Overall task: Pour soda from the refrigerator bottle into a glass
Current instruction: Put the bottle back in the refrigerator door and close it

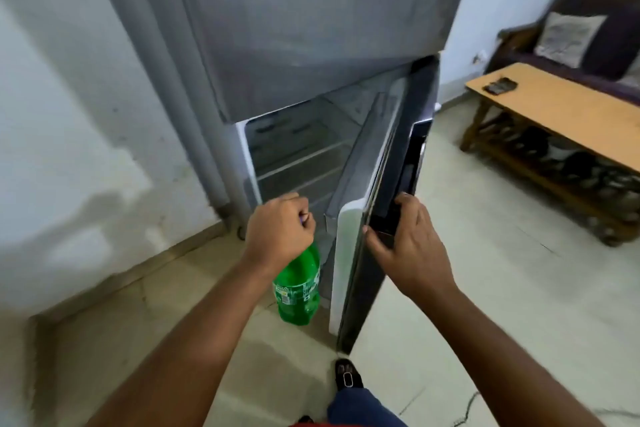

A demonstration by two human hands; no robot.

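A grey two-door refrigerator (311,28) stands against the wall with its lower door (391,184) swung partly open toward me. Inside, the white shelves (298,156) look bare. My left hand (280,229) is closed around the top of a green soda bottle (298,288), which hangs upright in front of the open compartment, above the floor. The bottle's cap is hidden under my fingers. My right hand (405,239) grips the dark outer edge of the lower door at its handle recess. No glass is in view.
A wooden bench table (554,114) with a small dark object (500,85) on it stands at the right, with a dark sofa and cushion (568,38) behind. The white wall (69,114) is at the left. My foot (348,374) is on the tiled floor below the door.
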